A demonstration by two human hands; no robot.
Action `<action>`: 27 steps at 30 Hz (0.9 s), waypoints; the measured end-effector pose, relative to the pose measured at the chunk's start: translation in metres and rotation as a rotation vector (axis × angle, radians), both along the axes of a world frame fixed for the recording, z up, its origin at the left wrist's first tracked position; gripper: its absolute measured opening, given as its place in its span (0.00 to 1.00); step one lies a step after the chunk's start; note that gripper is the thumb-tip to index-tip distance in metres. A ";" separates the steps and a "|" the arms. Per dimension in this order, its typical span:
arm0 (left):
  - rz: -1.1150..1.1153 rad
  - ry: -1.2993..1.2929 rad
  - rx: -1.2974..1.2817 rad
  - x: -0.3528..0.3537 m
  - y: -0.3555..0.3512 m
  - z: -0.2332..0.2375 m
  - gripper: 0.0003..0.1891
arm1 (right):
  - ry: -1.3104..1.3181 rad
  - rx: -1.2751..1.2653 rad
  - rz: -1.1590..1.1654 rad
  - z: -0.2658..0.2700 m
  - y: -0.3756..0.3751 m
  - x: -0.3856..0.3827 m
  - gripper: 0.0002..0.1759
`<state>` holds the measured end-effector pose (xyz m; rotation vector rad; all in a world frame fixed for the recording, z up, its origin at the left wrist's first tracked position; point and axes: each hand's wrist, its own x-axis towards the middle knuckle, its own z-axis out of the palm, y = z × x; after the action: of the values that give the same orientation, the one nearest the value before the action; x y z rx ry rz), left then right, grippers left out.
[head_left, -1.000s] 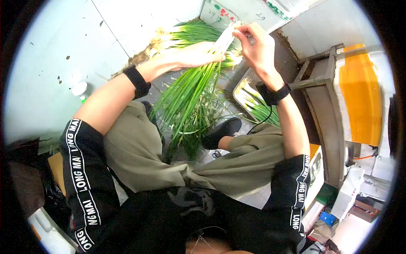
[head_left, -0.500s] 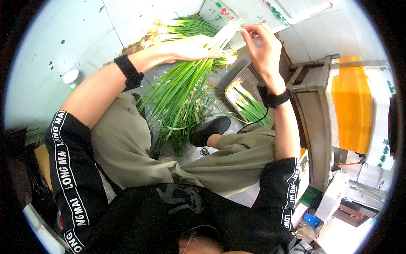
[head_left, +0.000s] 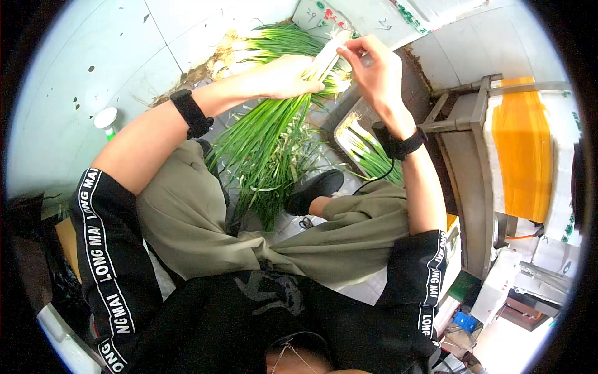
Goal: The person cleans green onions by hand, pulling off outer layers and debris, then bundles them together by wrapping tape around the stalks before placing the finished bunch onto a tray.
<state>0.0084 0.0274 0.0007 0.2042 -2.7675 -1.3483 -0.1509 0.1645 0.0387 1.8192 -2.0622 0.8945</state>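
Note:
My left hand [head_left: 291, 76] is closed around a bunch of scallions [head_left: 265, 128], white root ends pointing up and away, long green leaves hanging down toward my feet. At the white stalks, my right hand [head_left: 378, 70] pinches with thumb and forefinger against the side of a scallion near its roots. Exactly what lies between those fingertips is too small to see clearly. Behind my left hand lies a pile of scallions [head_left: 280, 38] on the floor. More scallions [head_left: 367, 149] rest in a shallow tray [head_left: 341, 132] beneath my right wrist.
Loose green trimmings [head_left: 265, 193] lie on the floor between my shoes, near the black right shoe [head_left: 317, 190]. A metal-framed stand [head_left: 464, 162] and a foam box with yellow tape [head_left: 520, 149] stand at the right. A tiled wall [head_left: 93, 56] rises at the left.
My right hand has moved slightly left and down, its pinch now against the white stalks instead of beside the root tips. My left hand keeps its hold on the bunch.

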 end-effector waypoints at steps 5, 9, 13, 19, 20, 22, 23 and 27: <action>0.037 -0.003 -0.019 0.001 0.004 0.000 0.21 | 0.328 0.032 0.053 0.009 0.001 0.001 0.07; 0.010 0.037 0.096 -0.001 0.002 -0.006 0.19 | 0.384 -0.076 0.005 0.008 0.000 -0.009 0.06; -0.109 0.093 -0.005 0.006 0.003 -0.034 0.20 | 0.135 -0.269 -0.185 0.017 0.007 -0.041 0.09; -0.073 -0.035 0.255 0.004 -0.017 -0.021 0.19 | -0.236 0.200 -0.078 0.009 0.029 -0.021 0.14; -0.061 0.011 0.341 0.005 -0.018 -0.019 0.20 | -0.241 0.291 -0.063 0.001 0.031 -0.025 0.16; -0.051 0.014 0.385 0.008 -0.015 -0.014 0.22 | -0.364 0.470 -0.032 -0.010 0.035 -0.025 0.21; -0.051 -0.007 0.399 0.010 -0.013 -0.009 0.23 | -0.276 0.515 -0.052 -0.012 0.038 -0.020 0.24; -0.038 -0.040 0.507 0.008 -0.016 -0.010 0.23 | 0.058 0.462 -0.132 -0.034 0.046 -0.010 0.22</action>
<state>0.0167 0.0114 -0.0095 0.1987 -2.4110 -2.0519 -0.1607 0.2101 0.0052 1.8538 -2.4663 0.3411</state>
